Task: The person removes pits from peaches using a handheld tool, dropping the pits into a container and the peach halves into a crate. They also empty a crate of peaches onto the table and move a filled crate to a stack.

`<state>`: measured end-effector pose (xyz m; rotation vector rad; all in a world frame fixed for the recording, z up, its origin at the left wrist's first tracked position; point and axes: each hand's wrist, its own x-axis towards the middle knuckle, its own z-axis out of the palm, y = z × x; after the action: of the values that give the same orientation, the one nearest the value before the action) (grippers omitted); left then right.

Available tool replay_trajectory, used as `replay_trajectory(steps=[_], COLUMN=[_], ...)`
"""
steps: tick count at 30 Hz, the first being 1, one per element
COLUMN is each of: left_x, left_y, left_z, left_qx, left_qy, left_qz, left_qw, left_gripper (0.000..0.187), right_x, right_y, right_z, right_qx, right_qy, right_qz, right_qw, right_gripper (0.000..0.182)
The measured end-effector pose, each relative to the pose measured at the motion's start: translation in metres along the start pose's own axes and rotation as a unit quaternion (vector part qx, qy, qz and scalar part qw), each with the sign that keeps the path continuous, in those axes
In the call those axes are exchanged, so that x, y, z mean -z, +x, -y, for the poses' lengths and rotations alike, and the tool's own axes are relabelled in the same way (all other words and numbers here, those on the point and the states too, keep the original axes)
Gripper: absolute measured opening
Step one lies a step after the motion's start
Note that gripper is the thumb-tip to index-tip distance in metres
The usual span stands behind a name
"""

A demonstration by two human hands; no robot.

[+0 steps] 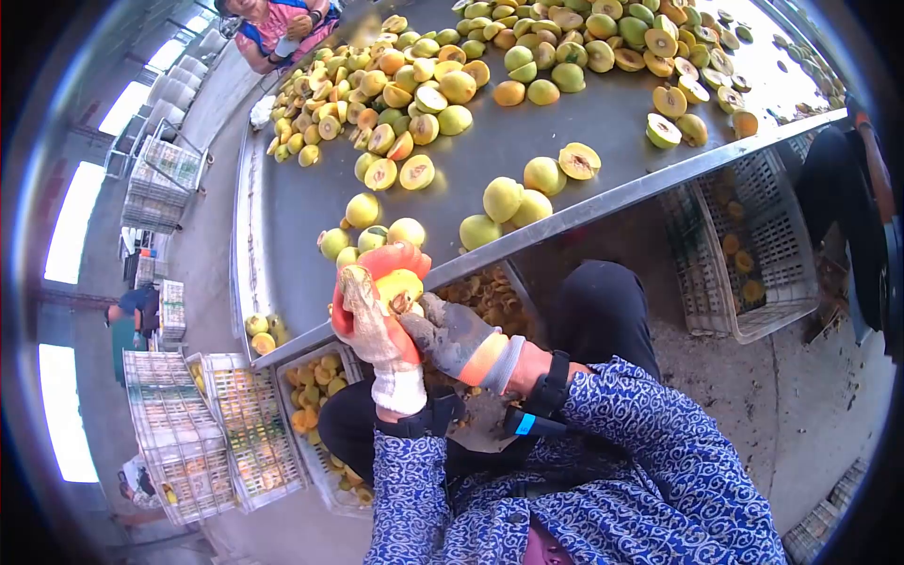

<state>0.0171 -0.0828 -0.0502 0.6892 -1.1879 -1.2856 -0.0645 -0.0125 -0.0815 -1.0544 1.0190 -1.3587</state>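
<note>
My left hand, in an orange and white glove, is closed around a cut yellow peach, with its brownish pit area facing me. My right hand, in a grey glove with an orange band, presses its curled fingertips against the lower edge of that fruit. Whatever those fingers grip is hidden. Just beyond my hands, a few whole-looking peaches lie on the dark metal table. Another small group sits by the table's near edge.
Piles of halved and whole peaches cover the table's far side. A crate of fruit stands by my left knee, near stacked crates. Below the table are a bin of scraps and another crate. A co-worker sits across.
</note>
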Motion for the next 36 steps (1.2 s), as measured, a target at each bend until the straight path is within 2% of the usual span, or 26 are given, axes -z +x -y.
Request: replay_trajectory(steps=[3,5,7,8,9,11,13,14,16,19,23,25,26,27,29,30,31,32,33,35,36], left_x=[0.005,0.001,-0.002,-0.004,-0.007,-0.008,-0.007,-0.004,-0.003,0.001,0.005,0.003,0.004,0.001,0.003,0.007,0.003,0.004,0.007,0.014,0.017], left_y=[0.003,0.007,0.005,0.002,0.002,-0.002,-0.003,-0.002,-0.001,0.008,0.020,0.010,0.010,0.013,0.013,0.018,0.014,0.012,0.010,0.001,-0.005], left_z=[0.003,-0.001,-0.005,-0.014,-0.015,-0.016,-0.020,-0.020,-0.021,-0.020,-0.025,-0.019,-0.022,-0.026,-0.019,-0.019,-0.027,-0.026,-0.024,-0.023,-0.026], left_qx=[-0.021,-0.022,-0.034,0.005,-0.016,-0.053,-0.055,-0.067,-0.081,-0.069,-0.052,-0.007,-0.041,-0.077,-0.080,-0.133,-0.152,-0.171,-0.188,-0.173,-0.110], left_qy=[0.032,-0.001,0.072,0.025,0.045,0.092,0.078,0.088,0.083,0.080,0.079,0.125,0.152,0.174,0.176,0.221,0.276,0.255,0.235,0.207,0.170], left_qz=[-0.043,-0.043,-0.078,-0.024,-0.018,-0.018,0.019,0.042,0.085,0.140,0.209,0.128,0.154,0.179,0.170,0.195,0.178,0.158,0.138,0.130,0.118], left_qw=[0.998,0.999,0.994,0.999,0.999,0.994,0.995,0.993,0.990,0.985,0.973,0.984,0.976,0.965,0.966,0.946,0.932,0.939,0.943,0.954,0.972], left_gripper=[0.049,0.045,0.040,0.035,0.036,0.037,0.034,0.034,0.035,0.035,0.034,0.032,0.031,0.030,0.046,0.044,0.043,0.040,0.038,0.042,0.043], right_x=[0.001,-0.003,-0.009,-0.006,0.000,0.004,0.003,0.004,0.011,0.022,0.023,0.027,0.023,0.023,0.024,0.031,0.035,0.029,0.024,0.014,0.011], right_y=[0.002,0.006,0.018,0.009,0.011,0.012,0.006,0.007,0.002,-0.004,-0.004,-0.003,-0.001,-0.001,-0.003,-0.001,0.001,0.000,-0.001,-0.009,-0.012], right_z=[-0.007,-0.001,-0.015,-0.008,-0.017,-0.026,-0.018,-0.019,-0.002,0.026,0.035,0.023,0.009,0.005,0.006,0.013,0.023,0.031,0.031,0.021,0.011], right_qx=[0.105,0.056,-0.019,-0.012,0.075,0.236,0.068,0.052,-0.065,-0.218,-0.185,-0.164,-0.196,-0.183,-0.280,-0.293,-0.303,-0.293,-0.281,-0.187,-0.146], right_qy=[-0.159,-0.091,0.057,0.086,-0.028,-0.246,-0.040,-0.012,0.140,0.292,0.212,0.157,0.191,0.195,0.331,0.317,0.299,0.237,0.254,0.282,0.294], right_qz=[-0.016,-0.038,0.012,0.019,0.020,0.030,0.046,0.073,0.123,0.166,0.139,0.140,0.134,0.146,0.180,0.210,0.242,0.187,0.166,0.152,0.158], right_qw=[0.982,0.994,0.998,0.996,0.997,0.939,0.996,0.996,0.980,0.916,0.950,0.964,0.952,0.952,0.883,0.877,0.872,0.907,0.910,0.929,0.931], right_gripper=[0.051,0.048,0.044,0.039,0.037,0.036,0.035,0.035,0.035,0.038,0.039,0.044,0.048,0.049,0.049,0.049,0.049,0.048,0.041,0.033,0.030])
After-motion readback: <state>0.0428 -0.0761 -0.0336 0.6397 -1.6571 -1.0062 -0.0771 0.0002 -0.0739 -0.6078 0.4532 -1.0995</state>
